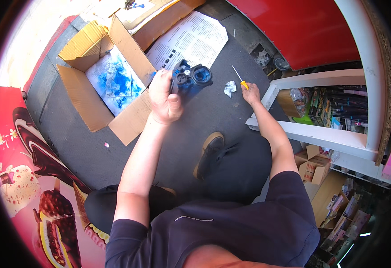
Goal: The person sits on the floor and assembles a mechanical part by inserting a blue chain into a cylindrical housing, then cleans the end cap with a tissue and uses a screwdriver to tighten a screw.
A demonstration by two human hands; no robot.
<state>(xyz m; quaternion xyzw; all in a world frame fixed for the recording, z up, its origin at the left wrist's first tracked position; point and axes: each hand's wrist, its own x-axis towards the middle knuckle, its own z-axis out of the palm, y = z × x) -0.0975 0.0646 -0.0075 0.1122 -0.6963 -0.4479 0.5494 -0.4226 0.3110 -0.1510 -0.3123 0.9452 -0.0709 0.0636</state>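
My left hand [165, 99] grips a blue and black cartridge-like part [190, 78] with round openings at its end, held up over the dark ground. My right hand [251, 93] reaches out to the right and holds a thin screwdriver with a yellow handle [240, 79], its shaft pointing away from me. A crumpled white tissue [230, 88] lies on the ground just left of that hand. My shoe [209, 152] and dark trouser leg sit below the hands.
An open cardboard box [95, 116] lined with blue-stained paper [115, 80] stands left of the left hand. A printed sheet [188, 42] lies behind it. A white shelf frame [320, 134] with goods is at right, a red panel [307, 31] above, a printed red board [30, 178] at left.
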